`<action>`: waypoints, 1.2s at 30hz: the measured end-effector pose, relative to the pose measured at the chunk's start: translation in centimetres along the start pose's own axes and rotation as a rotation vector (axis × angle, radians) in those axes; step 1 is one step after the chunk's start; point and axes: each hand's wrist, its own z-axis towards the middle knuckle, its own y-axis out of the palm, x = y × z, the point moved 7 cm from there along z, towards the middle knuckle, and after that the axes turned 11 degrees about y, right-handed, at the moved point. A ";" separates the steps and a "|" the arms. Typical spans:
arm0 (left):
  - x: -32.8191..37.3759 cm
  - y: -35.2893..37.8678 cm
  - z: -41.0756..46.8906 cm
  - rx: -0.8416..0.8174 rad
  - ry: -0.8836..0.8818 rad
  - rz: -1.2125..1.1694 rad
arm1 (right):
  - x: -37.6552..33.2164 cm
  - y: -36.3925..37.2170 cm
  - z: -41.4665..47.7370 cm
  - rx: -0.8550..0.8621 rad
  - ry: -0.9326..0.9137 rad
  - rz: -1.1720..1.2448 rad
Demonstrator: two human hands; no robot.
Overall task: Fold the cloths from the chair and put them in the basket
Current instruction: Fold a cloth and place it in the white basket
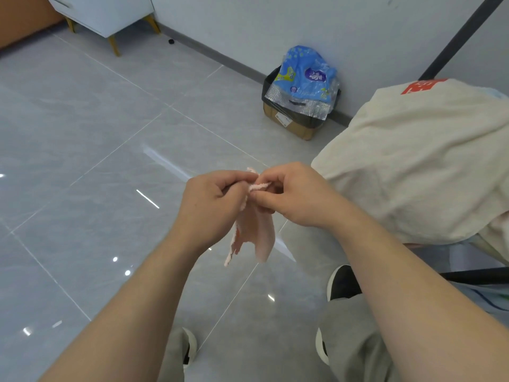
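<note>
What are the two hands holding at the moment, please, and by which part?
Both hold a small pink cloth by its top edge: the left hand and right hand pinch it side by side, and the rest hangs free above the floor.

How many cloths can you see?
2. A small pink cloth hangs pinched by the left hand and right hand. A big beige cloth lies draped on the right. More may be hidden under it.

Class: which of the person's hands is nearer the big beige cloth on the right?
Right. The right hand sits just left of the beige cloth, apart from it; the left hand is farther left, beyond the pink cloth both pinch.
</note>
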 end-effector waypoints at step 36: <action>-1.3 -3.7 0.5 0.060 0.104 0.471 | 3.5 0.6 1.0 0.038 0.312 -0.562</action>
